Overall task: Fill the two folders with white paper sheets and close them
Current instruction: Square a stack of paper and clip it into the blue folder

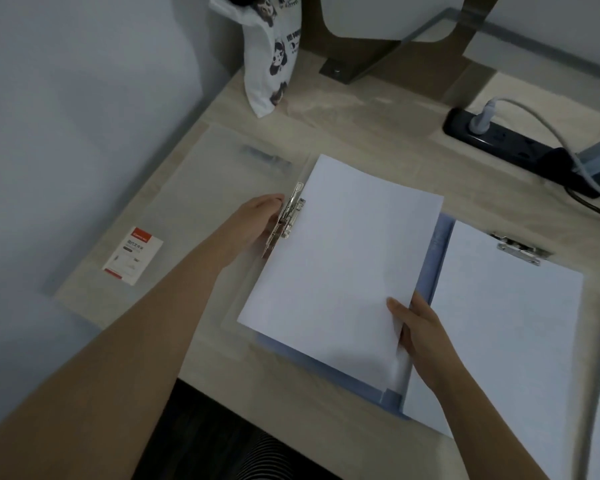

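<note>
A clear folder [205,188] lies open on the left of the desk, with a metal spring clip [286,216] at its spine. My left hand [257,220] holds that clip, which stands lifted. A stack of white paper sheets [340,258] lies tilted across the folder, its left edge at the clip. My right hand [420,330] pinches the stack's lower right corner, thumb on top. To the right, a blue folder [433,271] lies open with white sheets [510,323] under its own metal clip [518,251].
The wooden desk [361,133] meets a wall on the left. A small label card [132,254] lies inside the clear folder's left cover. A printed white bag [271,57] stands at the back. A black power strip [520,147] with cables lies at the back right.
</note>
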Tool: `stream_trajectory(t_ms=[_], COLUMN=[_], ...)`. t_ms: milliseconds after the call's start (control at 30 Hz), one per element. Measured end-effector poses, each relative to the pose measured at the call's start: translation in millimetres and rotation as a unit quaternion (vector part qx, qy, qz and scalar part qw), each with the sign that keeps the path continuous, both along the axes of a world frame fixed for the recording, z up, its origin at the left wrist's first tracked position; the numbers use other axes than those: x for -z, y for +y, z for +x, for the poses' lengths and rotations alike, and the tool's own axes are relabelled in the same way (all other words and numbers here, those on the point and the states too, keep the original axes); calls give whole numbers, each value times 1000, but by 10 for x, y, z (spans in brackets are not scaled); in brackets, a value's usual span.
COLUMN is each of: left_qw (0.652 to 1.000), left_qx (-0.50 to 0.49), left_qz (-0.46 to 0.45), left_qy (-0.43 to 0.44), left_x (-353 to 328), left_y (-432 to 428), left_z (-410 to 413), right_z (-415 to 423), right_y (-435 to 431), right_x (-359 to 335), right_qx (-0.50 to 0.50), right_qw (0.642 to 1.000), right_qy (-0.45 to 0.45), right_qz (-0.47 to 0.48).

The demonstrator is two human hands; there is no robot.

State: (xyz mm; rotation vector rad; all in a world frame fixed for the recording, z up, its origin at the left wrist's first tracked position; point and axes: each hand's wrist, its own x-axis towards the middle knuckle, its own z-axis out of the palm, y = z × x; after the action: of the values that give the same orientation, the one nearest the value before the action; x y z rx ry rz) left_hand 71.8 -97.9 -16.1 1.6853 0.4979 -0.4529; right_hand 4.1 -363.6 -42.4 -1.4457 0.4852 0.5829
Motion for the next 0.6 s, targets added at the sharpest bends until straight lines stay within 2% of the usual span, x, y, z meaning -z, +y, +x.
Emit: stream_trajectory(t_ms=[133,467,600], left_qw=[999,1000,1000], left_qx=[30,16,0], left_qz=[4,0,9], left_qy=[-17,25,16], left_x=[-48,-106,-170], left_y=[-71,-118,-139], left_z=[53,142,169], right_z=[-24,-49,-48], right_y=[3,6,-4], right_x=[14,46,57], right_qx=[-6,-3,4], right_qw=[1000,1000,1000], right_qy=[-2,4,13], right_qz=[-24,-29,-17])
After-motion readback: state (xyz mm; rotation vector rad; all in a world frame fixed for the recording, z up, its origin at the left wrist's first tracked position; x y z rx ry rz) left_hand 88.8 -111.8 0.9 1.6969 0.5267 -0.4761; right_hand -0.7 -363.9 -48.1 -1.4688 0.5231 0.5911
